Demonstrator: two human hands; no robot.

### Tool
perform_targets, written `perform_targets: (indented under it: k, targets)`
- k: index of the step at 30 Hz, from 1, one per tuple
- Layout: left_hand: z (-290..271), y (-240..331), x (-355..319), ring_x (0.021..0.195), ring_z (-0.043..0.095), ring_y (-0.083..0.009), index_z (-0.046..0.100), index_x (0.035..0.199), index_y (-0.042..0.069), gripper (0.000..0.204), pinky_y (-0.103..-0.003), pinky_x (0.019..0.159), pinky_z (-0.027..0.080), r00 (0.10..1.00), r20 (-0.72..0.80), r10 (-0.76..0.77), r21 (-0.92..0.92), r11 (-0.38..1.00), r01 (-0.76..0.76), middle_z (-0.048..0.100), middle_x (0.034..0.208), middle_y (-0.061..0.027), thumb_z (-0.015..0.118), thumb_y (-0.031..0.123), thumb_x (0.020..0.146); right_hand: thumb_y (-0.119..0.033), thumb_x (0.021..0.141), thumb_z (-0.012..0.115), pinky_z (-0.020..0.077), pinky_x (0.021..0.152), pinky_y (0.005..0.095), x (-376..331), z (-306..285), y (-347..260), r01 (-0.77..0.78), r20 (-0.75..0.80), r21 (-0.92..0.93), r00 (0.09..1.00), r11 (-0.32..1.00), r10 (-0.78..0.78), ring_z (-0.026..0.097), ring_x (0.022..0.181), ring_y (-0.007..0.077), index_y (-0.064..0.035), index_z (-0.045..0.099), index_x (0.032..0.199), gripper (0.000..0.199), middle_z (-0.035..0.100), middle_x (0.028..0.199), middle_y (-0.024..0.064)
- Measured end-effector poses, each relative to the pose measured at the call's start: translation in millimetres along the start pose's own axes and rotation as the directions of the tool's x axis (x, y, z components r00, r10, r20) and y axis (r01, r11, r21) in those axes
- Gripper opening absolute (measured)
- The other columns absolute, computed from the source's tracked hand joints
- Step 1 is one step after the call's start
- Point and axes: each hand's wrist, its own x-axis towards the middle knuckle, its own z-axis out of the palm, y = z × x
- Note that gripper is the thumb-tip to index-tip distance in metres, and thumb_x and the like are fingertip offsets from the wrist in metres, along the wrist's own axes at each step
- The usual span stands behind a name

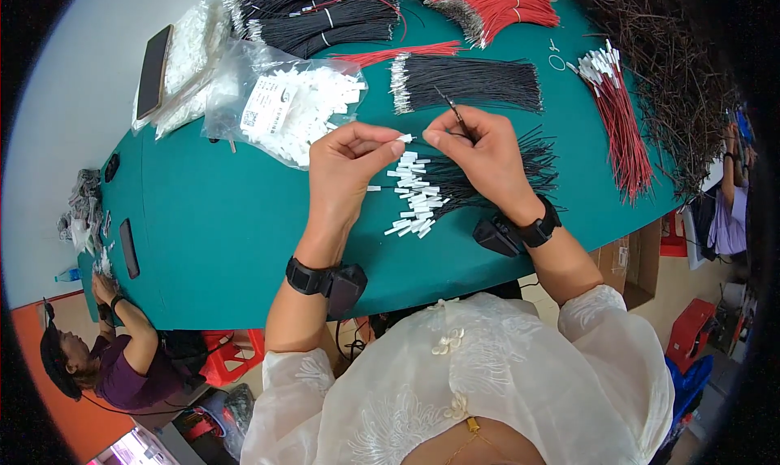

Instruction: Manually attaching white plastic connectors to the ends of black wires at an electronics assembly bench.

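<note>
Busy green surface (227, 245) here. Our left hand (351, 158) pinches a small white plastic housing (405, 138); our right hand (486, 152) grips a slim dark tool (452, 109). White-capped black wires (418, 187) just below look done; the silver-tipped black wire bundle (479, 83) beyond seems left.

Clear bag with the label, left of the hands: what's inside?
Small white pieces, heaped, show through the clear bag. The label covers whatever sits behind it, and the top pieces hide those deeper in the heap, so the bottom can't be seen.
</note>
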Motion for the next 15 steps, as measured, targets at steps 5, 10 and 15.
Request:
perform_targets:
  k: [5, 10, 15]
  targets:
    - [1.2, -3.1, -0.4, 0.081, 0.067, -0.012, 0.069, 0.09, -0.003, 0.014, -0.023, 0.075, 0.054, 1.0, -0.005, 0.007, 0.015, 1.0, -0.007, 0.07, 0.089, -0.0094, 0.072, -0.008, 0.078, -0.008, 0.085, 0.07, 0.0243, 0.052, 0.0201, -0.8, 0.4, -0.7, -0.008, -0.001, 0.006, 1.0, 1.0, 0.008, 0.033, 0.059, -0.0002, -0.0001, 0.065, 0.085, 0.009, 0.046, 0.065, -0.0094]
    - [3.3, -3.4, -1.1, 0.082, 0.067, -0.012, 0.069, 0.089, -0.003, 0.013, -0.023, 0.074, 0.054, 1.0, -0.005, 0.031, 0.036, 0.999, -0.031, 0.071, 0.089, -0.0095, 0.072, -0.007, 0.078, -0.007, 0.085, 0.07, 0.0245, 0.052, 0.0202, -1.0, 2.4, 3.9, 0.004, -0.017, -0.001, 1.0, 1.0, -0.004, 0.033, 0.059, -0.0002, 0.0001, 0.065, 0.085, 0.009, 0.046, 0.065, -0.0093]
    - [7.8, -6.1, -2.8, 0.082, 0.067, -0.0122, 0.069, 0.089, -0.003, 0.013, -0.023, 0.074, 0.054, 0.999, -0.013, 0.041, 0.11, 0.993, -0.04, 0.071, 0.089, -0.0096, 0.072, -0.008, 0.078, -0.007, 0.086, 0.07, 0.0241, 0.052, 0.0202, -1.5, 3.4, 2.8, 0.017, -0.032, 0.011, 0.999, 1.0, -0.017, 0.033, 0.059, -0.0001, 0.0002, 0.065, 0.086, 0.009, 0.046, 0.065, -0.0093]
